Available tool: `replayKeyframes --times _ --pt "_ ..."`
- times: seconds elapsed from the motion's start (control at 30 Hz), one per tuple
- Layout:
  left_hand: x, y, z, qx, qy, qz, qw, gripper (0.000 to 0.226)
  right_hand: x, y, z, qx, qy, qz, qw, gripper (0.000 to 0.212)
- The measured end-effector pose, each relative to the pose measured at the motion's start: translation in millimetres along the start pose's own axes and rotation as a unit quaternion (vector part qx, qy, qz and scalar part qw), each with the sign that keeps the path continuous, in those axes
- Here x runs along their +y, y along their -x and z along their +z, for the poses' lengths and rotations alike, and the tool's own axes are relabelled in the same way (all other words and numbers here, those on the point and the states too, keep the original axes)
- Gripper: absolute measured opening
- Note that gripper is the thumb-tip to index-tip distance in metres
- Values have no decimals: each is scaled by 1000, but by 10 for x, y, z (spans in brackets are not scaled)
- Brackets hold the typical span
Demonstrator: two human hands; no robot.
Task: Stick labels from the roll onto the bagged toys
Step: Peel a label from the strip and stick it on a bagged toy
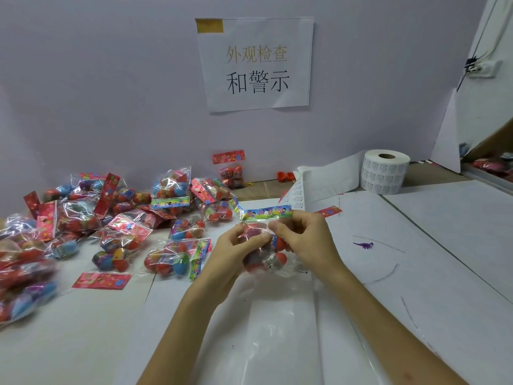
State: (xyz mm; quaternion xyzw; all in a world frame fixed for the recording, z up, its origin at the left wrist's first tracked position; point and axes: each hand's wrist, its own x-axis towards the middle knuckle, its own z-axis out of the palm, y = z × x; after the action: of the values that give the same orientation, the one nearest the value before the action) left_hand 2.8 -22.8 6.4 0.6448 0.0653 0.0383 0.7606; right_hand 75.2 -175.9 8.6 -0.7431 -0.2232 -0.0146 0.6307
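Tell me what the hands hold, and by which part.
Both hold a clear bag of toy eggs: the left hand grips its upper left side, the right hand pinches its upper right, under the colourful header strip.

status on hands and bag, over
Left hand, right hand both gripping one toy bag. Label roll back right, strip trailing toward hands. No obstruction seen.
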Motion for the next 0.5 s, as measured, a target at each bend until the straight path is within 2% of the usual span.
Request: replayKeyframes --times 0.17,0.33,0.5 --pt "-34 -45 -54 68 -24 15 997 26 -9 -11 -28 -49 -14 18 999 22" --pt "-47 -51 -65 82 -22 20 996 12 -11 -9 -19 -69 0 10 998 16" --pt "-30 -32 -35 68 -29 19 997 37 -25 -11 -33 -60 34 -11 998 23"
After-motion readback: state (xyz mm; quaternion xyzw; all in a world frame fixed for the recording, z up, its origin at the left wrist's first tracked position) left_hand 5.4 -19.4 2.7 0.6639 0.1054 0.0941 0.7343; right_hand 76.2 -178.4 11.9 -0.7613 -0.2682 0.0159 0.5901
